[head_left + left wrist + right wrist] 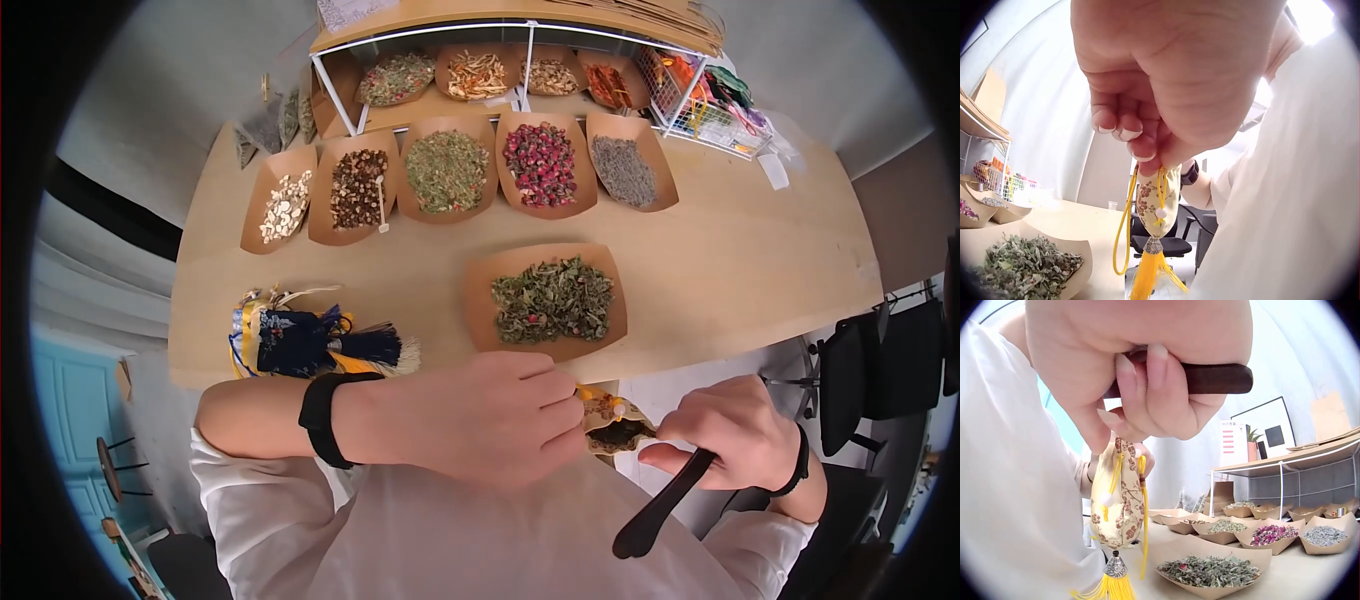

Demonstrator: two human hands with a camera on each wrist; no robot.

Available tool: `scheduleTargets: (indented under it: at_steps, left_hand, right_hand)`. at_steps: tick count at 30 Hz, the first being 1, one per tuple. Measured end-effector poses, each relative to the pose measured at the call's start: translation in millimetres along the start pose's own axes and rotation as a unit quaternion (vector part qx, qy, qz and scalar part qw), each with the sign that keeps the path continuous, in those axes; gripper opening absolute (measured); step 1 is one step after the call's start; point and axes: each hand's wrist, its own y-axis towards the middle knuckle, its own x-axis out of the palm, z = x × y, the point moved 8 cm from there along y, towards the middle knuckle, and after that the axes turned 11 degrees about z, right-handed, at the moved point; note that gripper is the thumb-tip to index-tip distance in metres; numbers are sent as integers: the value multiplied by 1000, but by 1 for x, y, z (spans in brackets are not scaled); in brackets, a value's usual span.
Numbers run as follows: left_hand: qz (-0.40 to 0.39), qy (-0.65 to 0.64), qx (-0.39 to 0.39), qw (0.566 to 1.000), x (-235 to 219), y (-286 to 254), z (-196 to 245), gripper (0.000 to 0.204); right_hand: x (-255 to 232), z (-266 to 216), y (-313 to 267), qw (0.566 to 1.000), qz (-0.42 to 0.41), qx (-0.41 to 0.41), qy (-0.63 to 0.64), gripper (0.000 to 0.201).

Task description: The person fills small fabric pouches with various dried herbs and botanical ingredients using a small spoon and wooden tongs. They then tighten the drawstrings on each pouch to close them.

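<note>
My left hand [480,415] pinches one side of the mouth of a cream floral pouch [606,408], which hangs upright off the table's near edge. Dark leafy matter shows inside its open mouth in the head view. The right hand [735,430] has its fingers curled round a dark spoon-like tool [665,505], while its thumb and forefinger are at the pouch's other side. Yellow cords and a yellow tassel [1147,275] hang from the pouch [1116,500]. Just beyond the hands lies a paper tray [480,310] of dried green leaves [553,300].
Several paper trays of dried flowers, herbs and chips [447,170] stand in a row behind, with more under a shelf [420,30]. A wire basket [700,110] is at back right. Dark blue tasselled pouches [290,340] lie at left. Black chairs [905,345] stand right.
</note>
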Motion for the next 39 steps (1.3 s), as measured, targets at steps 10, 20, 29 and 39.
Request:
scheduleTargets:
  at_steps: [10, 20, 29, 39]
  left_hand:
    - [12, 16, -2, 1000, -6, 2, -6, 14]
    - [96, -26, -46, 994, -15, 13, -8, 19]
    - [55, -104, -8, 993, -17, 12, 12, 12]
    - [87, -39, 14, 995, -15, 6, 12, 12]
  right_hand:
    - [11, -3, -5, 995, -33, -41, -81, 18]
    - [8, -10, -3, 990, -38, -77, -111, 18]
    - [8, -4, 5, 989, -37, -71, -123, 20]
    - [11, -14, 4, 982, -32, -68, -171, 24]
